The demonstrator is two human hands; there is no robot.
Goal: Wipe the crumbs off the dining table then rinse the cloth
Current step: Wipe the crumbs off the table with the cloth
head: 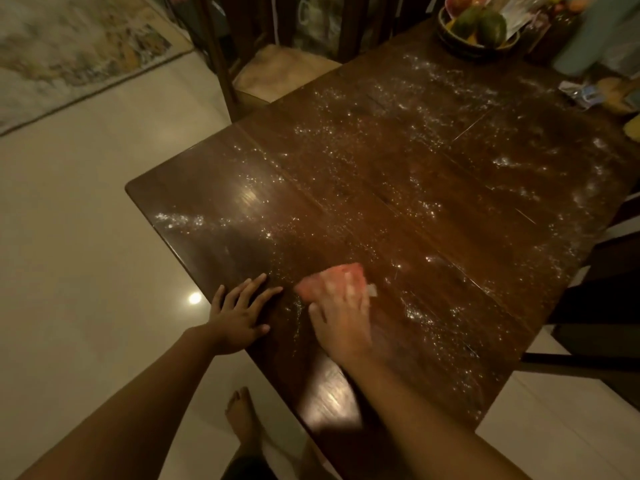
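Pink cloth (331,279) under right hand (341,318), fingers (349,292) spread, pressing; left hand (239,317) flat on table (194,202); bowl (450,44) holds fruit (490,27).

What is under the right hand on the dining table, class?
Under the right hand lies a pink cloth, pressed onto the dark table. Its far edge shows beyond the hand; the rest, and the tabletop beneath the cloth, is covered.

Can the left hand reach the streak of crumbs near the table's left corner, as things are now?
Probably yes. The left hand rests flat on the table edge, and only bare wood lies between it and the streak of crumbs. But the cloth is under the right hand.
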